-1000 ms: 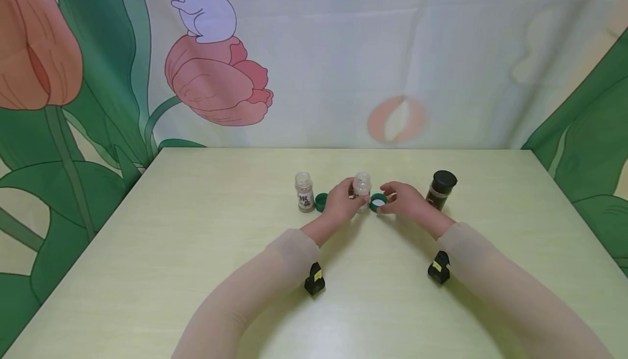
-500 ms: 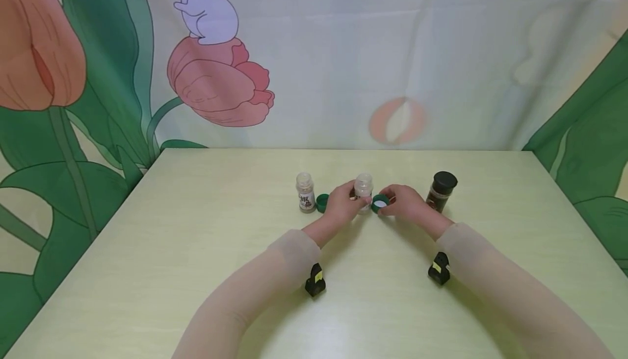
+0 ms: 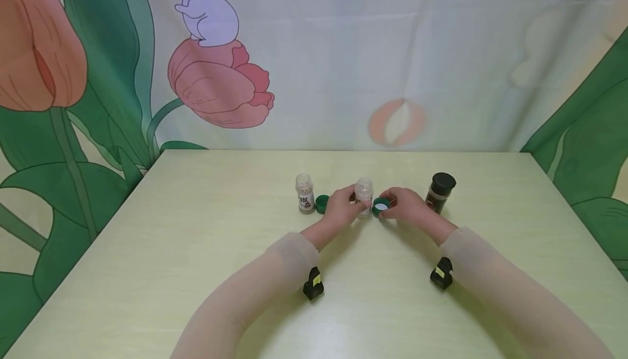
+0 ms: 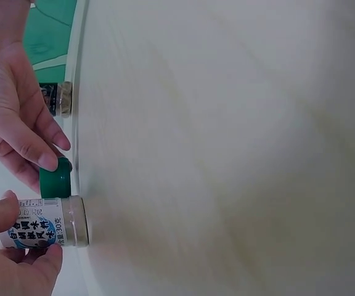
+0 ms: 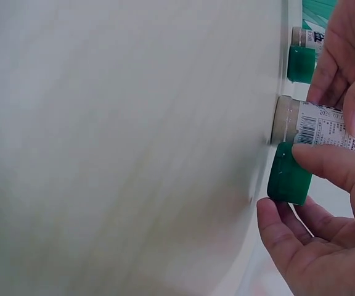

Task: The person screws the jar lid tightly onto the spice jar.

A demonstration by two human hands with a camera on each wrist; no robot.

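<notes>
My left hand (image 3: 339, 208) grips a small clear spice jar (image 3: 364, 187) that stands upright on the table, its mouth uncapped. The jar's white label (image 4: 36, 225) shows between thumb and fingers in the left wrist view. Right beside that jar sits a green cap (image 3: 381, 206), hollow side up with a white disc inside. My right hand (image 3: 407, 205) holds this cap at its side, the thumb (image 5: 325, 161) on one face and fingertips at its lower edge in the right wrist view.
A second uncapped spice jar (image 3: 305, 195) stands at the left, with another green cap (image 3: 321, 203) next to it. Behind my right wrist is a dark jar (image 3: 441, 187) with a black lid. A printed curtain (image 3: 314, 75) hangs behind the table's far edge.
The fingers of my right hand have drawn in from a loose spread onto the green cap. My left hand keeps its grip on the jar.
</notes>
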